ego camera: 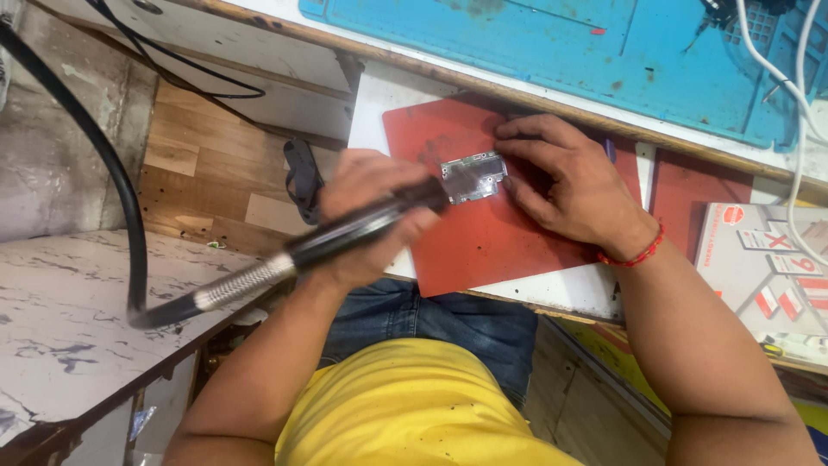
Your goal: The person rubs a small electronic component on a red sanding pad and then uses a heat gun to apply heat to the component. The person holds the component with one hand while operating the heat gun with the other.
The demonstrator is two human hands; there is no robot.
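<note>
Marble-patterned side surface point(60, 319) at far left; a thick black hose point(82, 129) arcs over it and runs into a flexible-shaft handpiece point(345, 237), black grip with a metal spring collar. Left hand point(366, 211) wrapped around that grip in a closed fist, tip angled toward the middle. The tip meets the left edge of a small silvery circuit board point(473, 177), though the exact contact point is hard to make out. Board lies flat on a red mat point(483, 242), itself on a white worktop point(561, 289). Right hand point(573, 185) spread, fingertips pressing the board's right and upper edges; red thread bracelet point(634, 253) at the wrist. Blue work mat point(552, 52) behind. Printed carton point(768, 276) at far right.
</note>
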